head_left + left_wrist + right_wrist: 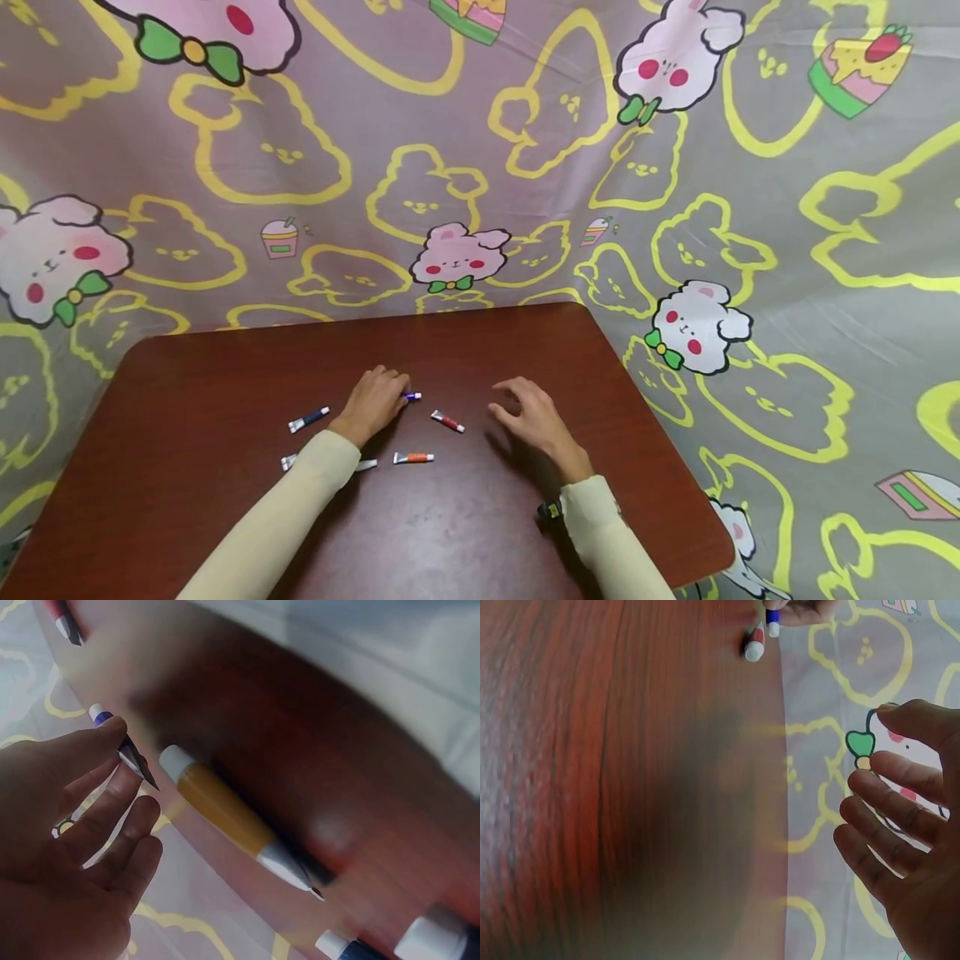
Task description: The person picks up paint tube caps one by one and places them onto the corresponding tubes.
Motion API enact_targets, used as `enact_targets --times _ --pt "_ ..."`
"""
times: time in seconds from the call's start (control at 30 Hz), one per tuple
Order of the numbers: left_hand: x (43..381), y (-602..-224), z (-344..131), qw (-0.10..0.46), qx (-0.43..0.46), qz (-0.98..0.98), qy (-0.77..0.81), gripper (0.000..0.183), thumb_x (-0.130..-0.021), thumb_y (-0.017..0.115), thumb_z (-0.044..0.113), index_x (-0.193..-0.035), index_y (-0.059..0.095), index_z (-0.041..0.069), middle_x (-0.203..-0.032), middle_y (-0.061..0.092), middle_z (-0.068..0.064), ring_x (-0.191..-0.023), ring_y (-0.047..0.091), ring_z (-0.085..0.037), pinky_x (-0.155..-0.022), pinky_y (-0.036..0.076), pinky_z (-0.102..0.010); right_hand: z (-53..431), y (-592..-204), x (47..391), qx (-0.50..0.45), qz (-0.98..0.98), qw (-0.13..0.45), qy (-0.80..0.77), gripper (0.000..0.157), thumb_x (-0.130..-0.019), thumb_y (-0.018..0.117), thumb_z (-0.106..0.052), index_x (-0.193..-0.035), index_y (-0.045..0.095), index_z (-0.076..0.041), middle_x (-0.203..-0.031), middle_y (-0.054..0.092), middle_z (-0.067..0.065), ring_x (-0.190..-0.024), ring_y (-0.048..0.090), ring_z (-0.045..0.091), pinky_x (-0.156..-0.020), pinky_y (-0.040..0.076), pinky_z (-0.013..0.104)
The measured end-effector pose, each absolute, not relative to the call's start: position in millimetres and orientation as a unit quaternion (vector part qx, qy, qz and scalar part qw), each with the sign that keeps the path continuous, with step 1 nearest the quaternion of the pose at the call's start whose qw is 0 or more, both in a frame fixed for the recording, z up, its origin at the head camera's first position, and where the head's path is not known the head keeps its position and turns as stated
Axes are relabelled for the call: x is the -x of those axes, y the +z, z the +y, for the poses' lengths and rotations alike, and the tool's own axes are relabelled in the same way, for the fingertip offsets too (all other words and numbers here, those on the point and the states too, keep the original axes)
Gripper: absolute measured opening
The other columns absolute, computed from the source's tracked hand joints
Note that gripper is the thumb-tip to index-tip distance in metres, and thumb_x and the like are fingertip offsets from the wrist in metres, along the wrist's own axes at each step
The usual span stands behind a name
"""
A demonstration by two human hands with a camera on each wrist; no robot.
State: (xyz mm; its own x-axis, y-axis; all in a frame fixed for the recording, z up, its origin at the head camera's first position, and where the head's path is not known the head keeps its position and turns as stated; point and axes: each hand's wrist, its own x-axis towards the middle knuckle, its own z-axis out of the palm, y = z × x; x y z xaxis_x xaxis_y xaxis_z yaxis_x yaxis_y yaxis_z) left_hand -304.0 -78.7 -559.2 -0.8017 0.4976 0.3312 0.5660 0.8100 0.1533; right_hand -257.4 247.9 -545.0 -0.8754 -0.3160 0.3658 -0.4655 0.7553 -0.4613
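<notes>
My left hand [372,406] pinches a small blue-purple paint tube [413,396] between thumb and fingers; its white cap pokes out to the right in the head view. In the left wrist view the tube [103,718] is held by its body, crimped end showing below the thumb. Close by on the right lies a red paint tube [448,422]. My right hand [534,419] hovers over the table's right half, fingers spread and loosely bent, holding nothing. An orange paint tube [414,457] lies nearer me, between the two forearms.
A dark blue paint tube [309,419] lies left of the left hand. The left forearm partly covers tube ends [366,465]. An ochre tube [225,814] shows in the left wrist view. The brown table [465,350] meets patterned cloth [450,108] behind and at right.
</notes>
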Motion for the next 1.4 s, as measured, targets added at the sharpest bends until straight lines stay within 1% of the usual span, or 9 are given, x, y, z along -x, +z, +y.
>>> enact_targets --times 0.23,0.43,0.63,0.83,0.97,1.13,1.33,1.4 --pt "303 -562 -87 0.140 0.276 -0.943 -0.120 0.020 -0.087 0.089 0.010 -0.095 0.071 0.008 -0.092 0.076 -0.011 -0.087 0.063 -0.034 -0.080 0.052 -0.048 252 -544 260 -0.207 -0.923 0.125 0.298 0.041 -0.095 0.084 -0.025 -0.130 0.074 -0.006 -0.118 0.077 0.015 -0.103 0.071 0.028 -0.089 0.058 0.048" --pt "302 -562 -92 0.135 0.269 -0.946 -0.123 0.020 -0.087 0.089 0.009 -0.094 0.071 0.007 -0.091 0.075 -0.011 -0.087 0.063 -0.035 -0.080 0.052 -0.049 255 -545 261 -0.208 -0.924 0.124 0.297 0.040 -0.096 0.084 -0.024 -0.130 0.074 -0.005 -0.118 0.077 0.014 -0.105 0.071 0.028 -0.090 0.059 0.047" --pt "301 -560 -102 0.134 0.261 -0.946 -0.140 0.019 -0.087 0.090 0.012 -0.096 0.073 0.008 -0.093 0.076 -0.011 -0.089 0.065 -0.034 -0.081 0.053 -0.050 258 -546 262 -0.207 -0.925 0.121 0.297 0.043 -0.097 0.083 -0.026 -0.133 0.072 -0.006 -0.122 0.076 0.015 -0.110 0.071 0.030 -0.093 0.059 0.052" --pt "295 -550 -124 0.129 0.232 -0.949 -0.168 0.014 -0.091 0.086 0.015 -0.092 0.073 0.009 -0.092 0.074 -0.009 -0.089 0.064 -0.034 -0.082 0.053 -0.053 264 -546 262 -0.194 -0.931 0.114 0.289 0.045 -0.097 0.083 -0.028 -0.136 0.072 -0.009 -0.128 0.075 0.014 -0.118 0.069 0.032 -0.098 0.057 0.056" --pt "290 -547 -141 0.118 0.199 -0.959 -0.166 0.011 -0.097 0.081 0.017 -0.097 0.075 0.008 -0.097 0.076 -0.012 -0.094 0.065 -0.037 -0.087 0.053 -0.055 271 -547 261 -0.180 -0.937 0.115 0.276 0.046 -0.098 0.081 -0.031 -0.138 0.071 -0.011 -0.134 0.073 0.011 -0.124 0.067 0.034 -0.101 0.056 0.059" --pt "283 -545 -159 0.103 0.164 -0.967 -0.163 0.014 -0.102 0.075 0.020 -0.107 0.076 0.006 -0.105 0.078 -0.016 -0.104 0.067 -0.041 -0.094 0.052 -0.059 281 -548 261 -0.164 -0.943 0.116 0.266 0.047 -0.099 0.079 -0.033 -0.139 0.071 -0.010 -0.139 0.070 0.011 -0.129 0.064 0.037 -0.104 0.054 0.062" --pt "276 -544 -179 0.100 0.137 -0.972 -0.163 0.018 -0.104 0.072 0.023 -0.112 0.075 0.007 -0.110 0.078 -0.017 -0.106 0.067 -0.043 -0.091 0.051 -0.060 292 -548 263 -0.160 -0.947 0.113 0.254 0.049 -0.100 0.078 -0.035 -0.142 0.069 -0.010 -0.144 0.068 0.013 -0.133 0.062 0.039 -0.109 0.050 0.063" --pt "274 -544 -185 0.096 0.125 -0.974 -0.162 0.020 -0.105 0.071 0.024 -0.114 0.074 0.007 -0.112 0.077 -0.019 -0.109 0.066 -0.044 -0.092 0.050 -0.061 295 -548 263 -0.159 -0.949 0.111 0.250 0.051 -0.101 0.077 -0.036 -0.144 0.068 -0.010 -0.147 0.067 0.014 -0.136 0.060 0.041 -0.112 0.048 0.064"
